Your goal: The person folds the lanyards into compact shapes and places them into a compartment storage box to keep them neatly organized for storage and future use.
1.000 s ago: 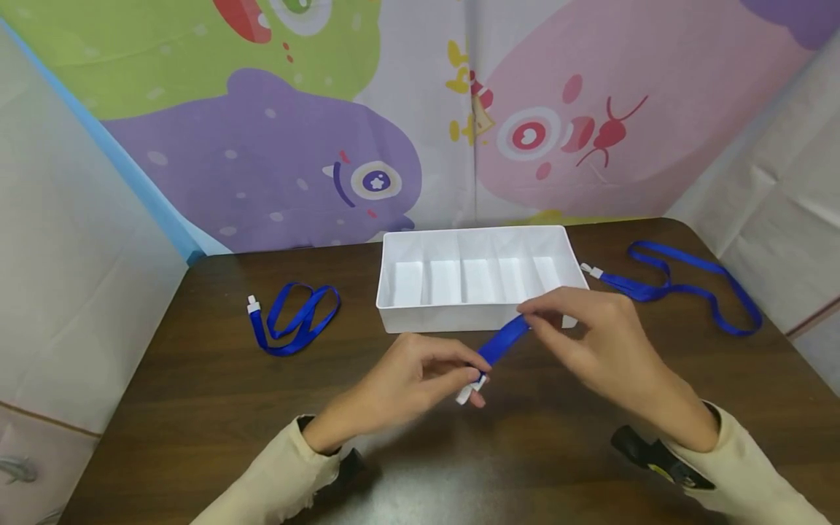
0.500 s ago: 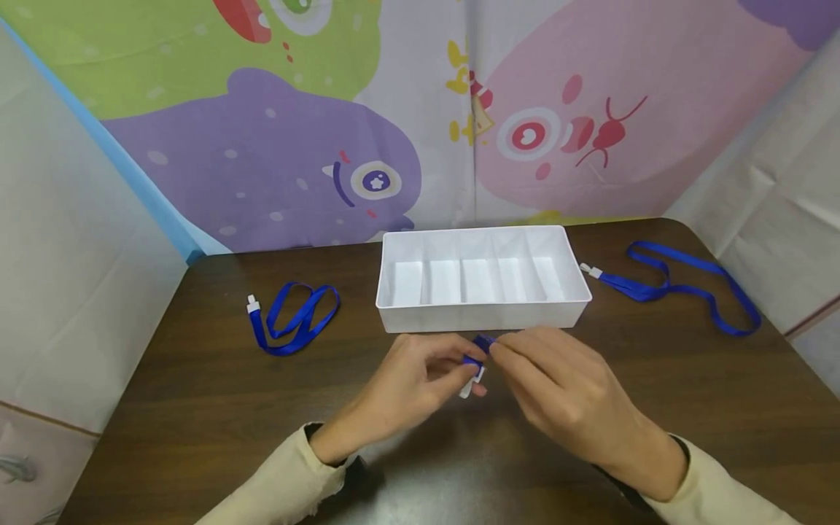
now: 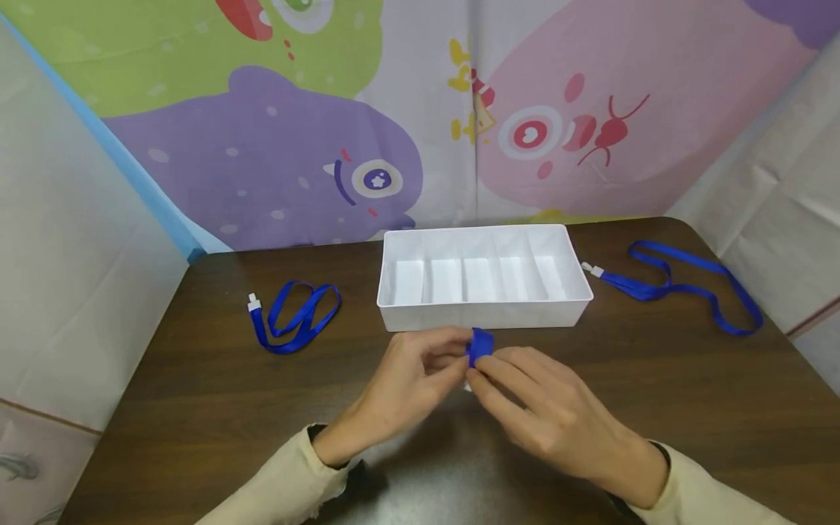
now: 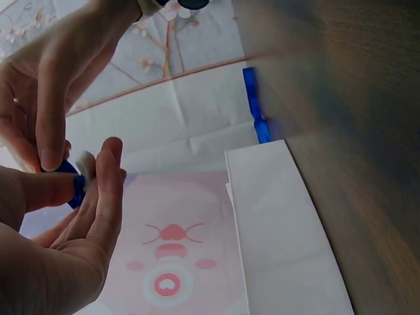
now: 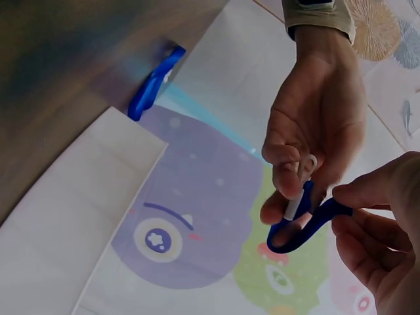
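Right hand [image 3: 551, 415] has drawn in beside the left hand [image 3: 407, 390]; both pinch a blue ribbon lanyard [image 3: 482, 345] near the white divided box [image 3: 485, 317]. From above, fingers [image 3: 495, 399] mostly hide the lanyard's white clip [image 5: 293, 207].

Left hand [image 3: 408, 379] pinching; right hand [image 3: 554, 419] pinching just beside it; wrists [image 3: 333, 442] well apart.
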`<move>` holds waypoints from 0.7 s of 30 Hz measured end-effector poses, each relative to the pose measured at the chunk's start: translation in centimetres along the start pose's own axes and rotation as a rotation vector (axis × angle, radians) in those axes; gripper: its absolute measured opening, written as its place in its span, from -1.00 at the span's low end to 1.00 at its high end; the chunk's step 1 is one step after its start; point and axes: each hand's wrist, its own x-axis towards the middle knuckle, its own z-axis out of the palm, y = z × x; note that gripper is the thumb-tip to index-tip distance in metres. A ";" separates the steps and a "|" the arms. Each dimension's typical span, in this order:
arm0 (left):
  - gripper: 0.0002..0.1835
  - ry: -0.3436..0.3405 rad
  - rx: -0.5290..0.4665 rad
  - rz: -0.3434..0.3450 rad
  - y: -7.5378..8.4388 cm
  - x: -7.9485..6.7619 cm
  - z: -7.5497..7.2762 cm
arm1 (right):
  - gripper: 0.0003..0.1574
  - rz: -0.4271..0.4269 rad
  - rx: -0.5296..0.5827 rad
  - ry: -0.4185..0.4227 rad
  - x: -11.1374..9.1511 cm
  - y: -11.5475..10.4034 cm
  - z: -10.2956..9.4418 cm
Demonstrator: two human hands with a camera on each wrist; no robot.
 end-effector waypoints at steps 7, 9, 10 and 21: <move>-0.74 0.016 -0.025 -0.007 0.1 0.0 0.1 | -0.71 0.030 0.014 -0.035 -0.3 0.1 0.2; -0.75 0.029 -0.030 -0.006 0.1 0.0 0.2 | -0.70 0.025 0.008 -0.042 -0.4 0.1 0.3; -0.75 0.035 -0.042 -0.008 0.2 0.0 0.3 | -0.70 0.022 0.005 -0.046 -0.5 0.2 0.3; -0.83 0.165 0.025 0.080 -0.3 0.1 0.5 | -0.76 0.148 0.120 0.014 -0.7 0.3 1.1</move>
